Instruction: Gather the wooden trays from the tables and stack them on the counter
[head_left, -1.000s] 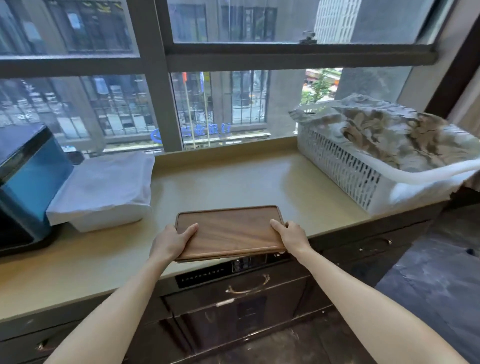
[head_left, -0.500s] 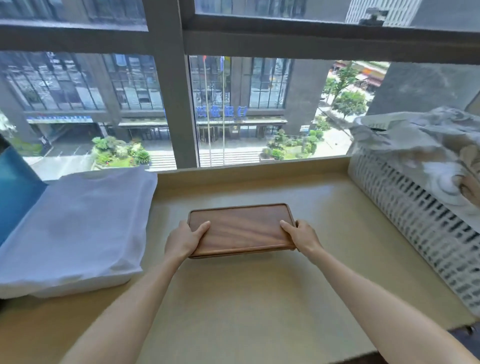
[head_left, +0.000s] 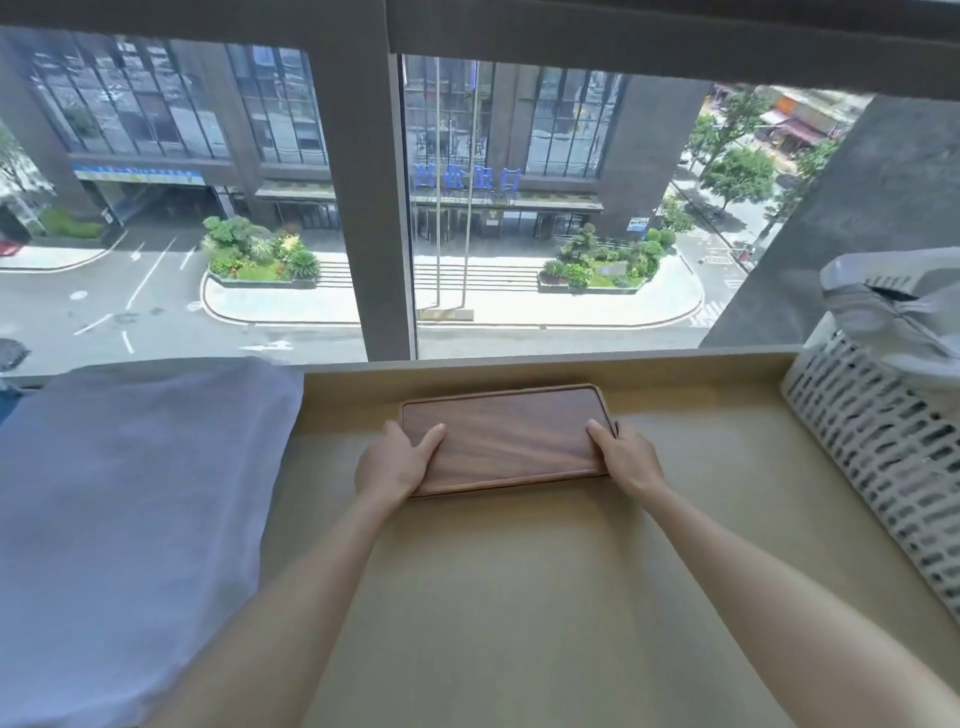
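A dark wooden tray (head_left: 506, 436) lies flat on the beige counter (head_left: 519, 597), far back near the window ledge. My left hand (head_left: 395, 462) grips its left short edge, thumb on top. My right hand (head_left: 626, 457) grips its right short edge the same way. Both arms reach straight forward over the counter. Whether the tray rests fully on the counter or hovers just above it is unclear.
A white cloth-covered box (head_left: 130, 519) fills the counter's left side. A white slotted plastic basket (head_left: 883, 467) with fabric in it stands on the right. The window frame (head_left: 384, 208) rises directly behind the tray.
Both hands carried the tray from the counter's front edge back toward the window. The camera moved forward and closer over the counter.
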